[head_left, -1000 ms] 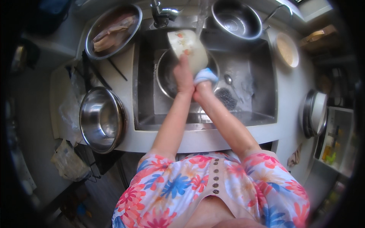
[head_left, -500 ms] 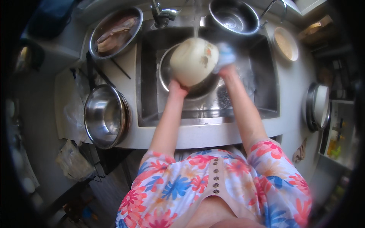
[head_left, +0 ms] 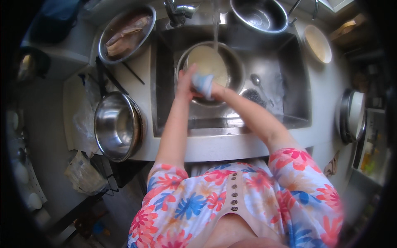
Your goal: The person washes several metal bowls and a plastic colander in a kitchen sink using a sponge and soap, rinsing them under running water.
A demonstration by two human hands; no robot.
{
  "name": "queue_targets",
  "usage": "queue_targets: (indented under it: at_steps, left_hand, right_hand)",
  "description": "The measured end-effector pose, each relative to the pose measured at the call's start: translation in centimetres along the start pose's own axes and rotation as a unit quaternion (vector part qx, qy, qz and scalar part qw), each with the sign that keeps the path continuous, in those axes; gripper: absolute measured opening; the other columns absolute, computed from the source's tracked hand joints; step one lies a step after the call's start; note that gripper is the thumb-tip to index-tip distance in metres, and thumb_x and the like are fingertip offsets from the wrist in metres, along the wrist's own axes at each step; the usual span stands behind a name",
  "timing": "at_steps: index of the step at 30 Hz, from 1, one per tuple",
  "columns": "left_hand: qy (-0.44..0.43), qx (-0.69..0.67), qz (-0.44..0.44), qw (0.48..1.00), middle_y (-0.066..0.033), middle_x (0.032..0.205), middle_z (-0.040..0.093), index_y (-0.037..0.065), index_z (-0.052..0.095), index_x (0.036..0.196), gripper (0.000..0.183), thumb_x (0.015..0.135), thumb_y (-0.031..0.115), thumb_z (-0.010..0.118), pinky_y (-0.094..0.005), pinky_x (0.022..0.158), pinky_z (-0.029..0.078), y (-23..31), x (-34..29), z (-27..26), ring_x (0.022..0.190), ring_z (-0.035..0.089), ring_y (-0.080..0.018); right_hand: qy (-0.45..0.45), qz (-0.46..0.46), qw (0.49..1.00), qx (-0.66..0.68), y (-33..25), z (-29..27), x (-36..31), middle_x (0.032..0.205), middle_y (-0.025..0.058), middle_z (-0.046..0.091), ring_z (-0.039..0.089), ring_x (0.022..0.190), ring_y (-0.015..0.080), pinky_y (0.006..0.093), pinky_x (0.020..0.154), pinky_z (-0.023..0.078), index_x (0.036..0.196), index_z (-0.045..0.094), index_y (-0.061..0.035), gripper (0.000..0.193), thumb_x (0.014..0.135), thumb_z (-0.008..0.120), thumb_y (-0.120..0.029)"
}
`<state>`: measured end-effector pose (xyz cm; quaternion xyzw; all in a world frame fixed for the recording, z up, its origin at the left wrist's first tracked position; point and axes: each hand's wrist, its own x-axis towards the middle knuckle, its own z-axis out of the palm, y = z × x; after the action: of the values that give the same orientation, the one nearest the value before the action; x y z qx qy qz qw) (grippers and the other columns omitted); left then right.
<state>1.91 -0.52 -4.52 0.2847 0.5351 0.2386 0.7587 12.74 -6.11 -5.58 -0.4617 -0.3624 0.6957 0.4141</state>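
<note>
Over the sink, my left hand (head_left: pixel 186 84) grips the near left side of a cream bowl (head_left: pixel 210 60), whose pale inside faces up. A bunched blue-and-white cloth (head_left: pixel 202 84) is in my right hand (head_left: pixel 216 91), pressed to the bowl's near rim, close to my left hand. Water (head_left: pixel 216 27) runs in a stream at the bowl's far edge. Beneath the bowl is a round metal basin (head_left: pixel 239 74) in the steel sink (head_left: pixel 285 58). Both hands' fingers are partly hidden.
A metal spoon (head_left: pixel 256 79) and a dark scouring pad (head_left: pixel 253 97) lie in the sink's right part. Around it stand a basin of meat (head_left: pixel 128 37), stacked steel bowls (head_left: pixel 115 126), a metal pan (head_left: pixel 260 15), an oval dish (head_left: pixel 317 43) and the faucet (head_left: pixel 177 14).
The bowl has turned from showing its patterned outside to showing its inside, and sits lower. My right hand with the cloth has moved left, from the bowl's right side to its near rim.
</note>
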Motion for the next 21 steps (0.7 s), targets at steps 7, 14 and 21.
queue_targets:
  at_steps: [7, 14, 21]
  left_hand:
    - [0.007, 0.063, 0.07, 0.995, -0.0158, 0.115, 0.043, 0.012, 0.018, 0.13, 0.075, 0.067, 0.02, 0.058, -0.0546, 0.056, 0.047, -2.1, 2.9, 0.1, 0.097, 0.05, -0.0337]
    - [0.084, 0.101, 0.135, 0.982, -0.0168, 0.12, 0.04, 0.011, 0.011, 0.133, 0.076, 0.072, 0.023, 0.055, -0.0552, 0.063, 0.046, -2.3, 3.0, -0.2, 0.1, 0.046, -0.0391]
    - [-0.061, -0.009, -0.113, 0.992, -0.018, 0.114, 0.043, 0.006, 0.036, 0.119, 0.052, 0.078, 0.036, 0.045, -0.0612, 0.069, 0.042, -2.7, 3.2, -0.9, 0.092, 0.05, -0.0416]
  right_hand:
    - [0.031, -0.04, 0.609, -0.792, 3.5, -7.6, 1.8, 0.111, 0.0074, 0.05, 0.044, 0.107, 0.0256, 0.0583, 0.089, 0.025, 0.097, 0.059, -0.0099, 0.028, 0.079, 0.046, -0.027]
    - [-0.083, -0.059, 0.795, -0.598, 4.4, -6.0, -0.2, 0.122, 0.0082, 0.044, 0.036, 0.117, 0.024, 0.05, 0.093, 0.026, 0.109, 0.053, -0.0168, 0.036, 0.08, 0.042, -0.034]
    - [0.112, -0.05, 0.628, -0.769, 3.1, -8.9, 6.4, 0.111, 0.0076, 0.048, 0.043, 0.102, 0.0242, 0.0488, 0.08, 0.036, 0.097, 0.055, -0.0134, 0.023, 0.08, 0.04, -0.014]
